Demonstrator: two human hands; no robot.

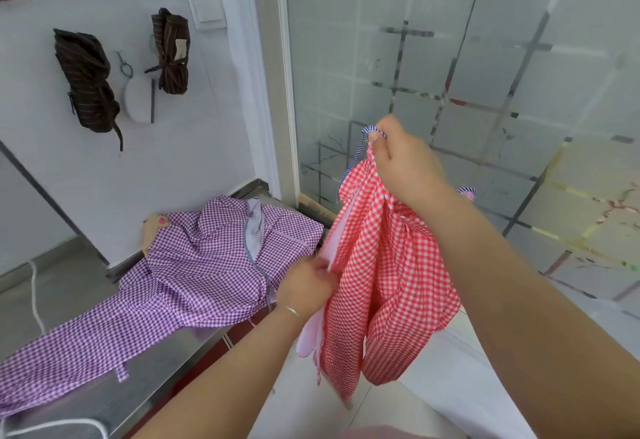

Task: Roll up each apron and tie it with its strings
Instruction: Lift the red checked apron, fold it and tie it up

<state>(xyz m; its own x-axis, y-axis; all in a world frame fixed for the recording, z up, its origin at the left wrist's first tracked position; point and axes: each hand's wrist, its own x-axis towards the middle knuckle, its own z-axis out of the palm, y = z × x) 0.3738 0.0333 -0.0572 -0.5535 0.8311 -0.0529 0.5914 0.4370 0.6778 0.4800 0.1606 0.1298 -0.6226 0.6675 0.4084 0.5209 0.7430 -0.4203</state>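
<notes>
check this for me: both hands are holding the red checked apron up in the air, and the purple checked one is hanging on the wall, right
Not quite. In the head view the purple checked apron lies spread on the metal counter, not on the wall. The rest holds: the left hand and right hand hold the red checked apron up.

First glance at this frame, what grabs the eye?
The red gingham apron, held up in mid-air right of centre: the right hand pinches its top by the striped string, and the left hand grips its left edge. Next, the purple gingham apron spread on the steel counter at left. Above it, two rolled, tied brown striped aprons hang on the wall.
</notes>
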